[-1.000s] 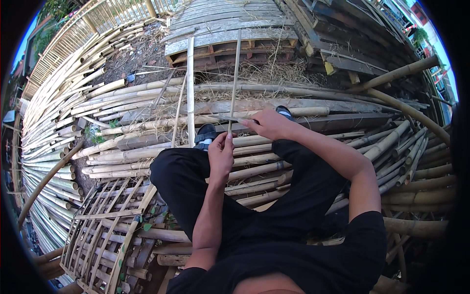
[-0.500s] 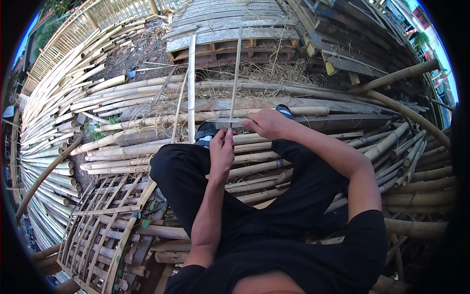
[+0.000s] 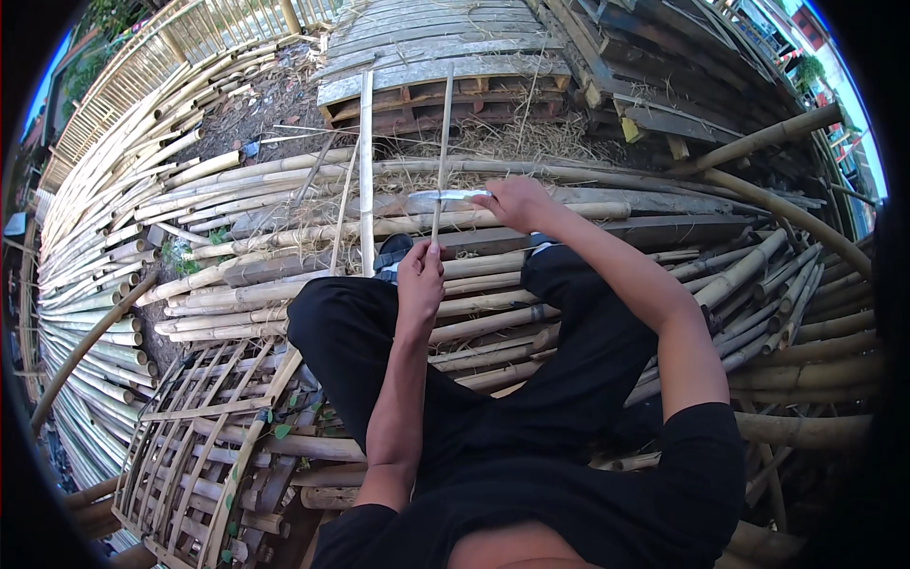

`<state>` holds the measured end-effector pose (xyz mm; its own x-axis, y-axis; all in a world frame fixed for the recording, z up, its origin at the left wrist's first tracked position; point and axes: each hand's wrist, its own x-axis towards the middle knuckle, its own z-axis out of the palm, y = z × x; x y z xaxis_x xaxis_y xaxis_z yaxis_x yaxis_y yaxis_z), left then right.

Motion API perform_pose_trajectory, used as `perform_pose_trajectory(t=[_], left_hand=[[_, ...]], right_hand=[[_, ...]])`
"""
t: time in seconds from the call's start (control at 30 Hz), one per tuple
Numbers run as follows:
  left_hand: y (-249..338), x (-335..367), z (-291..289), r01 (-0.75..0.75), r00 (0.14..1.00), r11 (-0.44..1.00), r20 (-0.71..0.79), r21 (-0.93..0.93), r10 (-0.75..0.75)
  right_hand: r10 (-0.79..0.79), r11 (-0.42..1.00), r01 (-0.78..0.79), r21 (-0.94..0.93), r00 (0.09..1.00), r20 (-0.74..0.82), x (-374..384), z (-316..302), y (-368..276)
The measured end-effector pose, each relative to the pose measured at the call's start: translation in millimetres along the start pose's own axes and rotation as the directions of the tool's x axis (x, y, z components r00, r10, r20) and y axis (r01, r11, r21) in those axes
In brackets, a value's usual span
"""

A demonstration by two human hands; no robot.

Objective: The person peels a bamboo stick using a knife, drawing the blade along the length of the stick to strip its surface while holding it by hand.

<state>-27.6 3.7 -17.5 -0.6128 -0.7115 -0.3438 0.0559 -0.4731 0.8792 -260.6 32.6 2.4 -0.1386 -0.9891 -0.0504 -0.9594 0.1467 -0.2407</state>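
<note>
My left hand (image 3: 420,275) is closed around the near end of a thin bamboo strip (image 3: 445,133), which points away from me toward the pallets. In my right hand (image 3: 519,204) is a knife (image 3: 450,194). Its bright blade lies across the strip, a short way beyond my left fingers, pointing left. Whether the edge bites into the strip I cannot tell. A wider, pale bamboo slat (image 3: 367,175) stands just left of the strip, roughly parallel to it. My shoes show partly behind my hands.
Bamboo poles (image 3: 313,218) lie crosswise under and ahead of me, with more stacked at the left (image 3: 104,322). A wooden pallet stack (image 3: 436,81) stands ahead. Near my left knee is a woven bamboo lattice (image 3: 204,427). Slanting poles (image 3: 768,142) jut in from the right.
My right hand has moved the knife away from me along the strip, leaving a gap between blade and left hand. The left hand has shifted slightly left and nearer, still gripping the strip.
</note>
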Motion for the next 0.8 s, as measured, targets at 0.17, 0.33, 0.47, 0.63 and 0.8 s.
perform_pose_trajectory(t=[0.17,0.33,0.47,0.63,0.8], left_hand=[[5.3,-11.0,-9.5,-0.004,0.998,0.998,0.055,-0.067,0.008],[8.0,-10.0,-2.1,-0.009,0.997,0.998,0.078,-0.064,0.014],[-1.6,-7.6,4.9,-0.039,0.998,0.999,0.051,0.005,0.039],[0.9,-9.4,4.7,-0.02,0.999,0.999,0.029,0.044,0.019],[-1.3,-8.9,4.6,-0.049,0.999,0.982,-0.013,0.184,0.053]], right_hand=[[0.423,0.904,-0.371,0.21,0.84,-0.338,-2.3,-66.8,79.5],[0.218,0.918,-0.175,0.356,0.972,-0.084,-19.6,-82.4,-9.6],[-0.04,0.95,0.034,0.31,0.999,0.012,-25.1,-38.8,-32.9],[0.039,0.978,-0.086,0.188,0.97,0.239,-17.9,-6.9,-42.9],[0.2,0.95,-0.254,0.183,0.942,0.271,-17.9,-6.8,-45.0]])
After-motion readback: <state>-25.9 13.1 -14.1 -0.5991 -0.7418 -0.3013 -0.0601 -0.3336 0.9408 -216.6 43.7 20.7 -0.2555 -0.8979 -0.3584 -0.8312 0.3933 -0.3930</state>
